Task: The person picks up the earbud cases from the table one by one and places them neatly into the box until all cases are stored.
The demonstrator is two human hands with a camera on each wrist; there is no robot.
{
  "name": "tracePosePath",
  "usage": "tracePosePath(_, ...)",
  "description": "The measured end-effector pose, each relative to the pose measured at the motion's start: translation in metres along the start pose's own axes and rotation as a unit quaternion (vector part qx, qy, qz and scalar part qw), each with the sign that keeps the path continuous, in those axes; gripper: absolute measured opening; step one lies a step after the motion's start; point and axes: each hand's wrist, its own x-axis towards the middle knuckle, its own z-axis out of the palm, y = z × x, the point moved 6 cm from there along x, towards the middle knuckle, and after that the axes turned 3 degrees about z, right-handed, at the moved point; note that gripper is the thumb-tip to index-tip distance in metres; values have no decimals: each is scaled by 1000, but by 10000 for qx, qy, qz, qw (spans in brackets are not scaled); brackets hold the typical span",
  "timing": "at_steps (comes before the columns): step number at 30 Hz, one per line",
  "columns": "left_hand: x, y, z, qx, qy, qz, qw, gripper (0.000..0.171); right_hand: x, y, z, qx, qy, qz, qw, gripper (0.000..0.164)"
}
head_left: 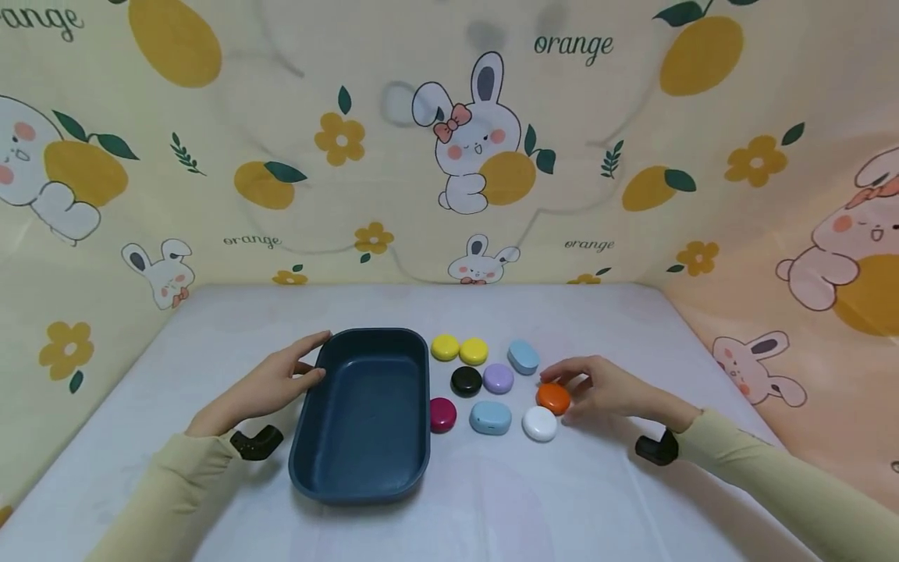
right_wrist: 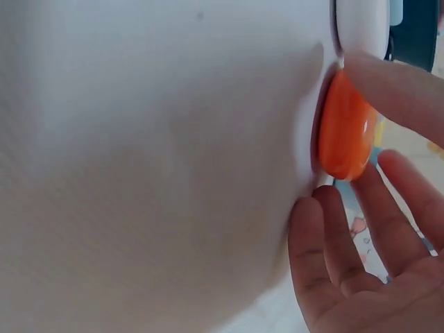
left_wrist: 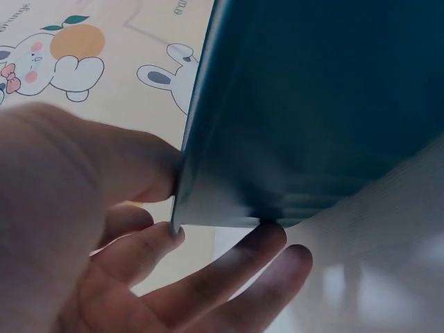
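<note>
A dark blue rectangular tray (head_left: 360,490) stands on the table. My left hand (head_left: 270,380) rests against its left side, the index finger up at the far corner and the thumb at the rim. In the left wrist view, more fingertips (left_wrist: 267,236) lie against the tray's outer wall. To the right of the tray, my right hand (head_left: 600,388) spans a glossy orange rounded disc (head_left: 553,398), which it holds between thumb and fingers. In the right wrist view, the thumb is at one end of the orange disc (right_wrist: 345,128) and a fingertip at the other.
Near the orange disc lie a white disc (head_left: 539,424), two light blue oval pieces (head_left: 491,418), a purple disc (head_left: 498,378) and a black one (head_left: 467,382). Two yellow discs (head_left: 445,347) lie farther back. A dark red disc (head_left: 442,415) sits right beside the tray. Patterned cloth (head_left: 351,195) surrounds the table.
</note>
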Motion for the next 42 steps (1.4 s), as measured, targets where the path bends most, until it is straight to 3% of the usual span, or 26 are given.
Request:
tracePosePath(6,0,-3,2,-40,-35,-50,10000,62,3,7,1,-104,-21,359,9993,51)
tracePosePath(14,1,0,1,-106,-52,-52,9999,62,5,9,-3,-59,18,354,9994,48)
tracePosePath(21,2,-5,6,-276,-58,-12,9996,62,14,6,-19,386,546,443,9968,50)
tracePosePath(28,0,-9,3,-382,13,-93,9992,62,29,-50,-13,877,763,154,9931,51)
tracePosePath(35,-2,-7,1,-455,40,-186,9988,62,45,-109,18,1259,511,-336,9902,50)
tracePosePath(42,-1,-6,2,-419,46,-202,9989,62,67,-144,49,1901,464,-396,9799,49)
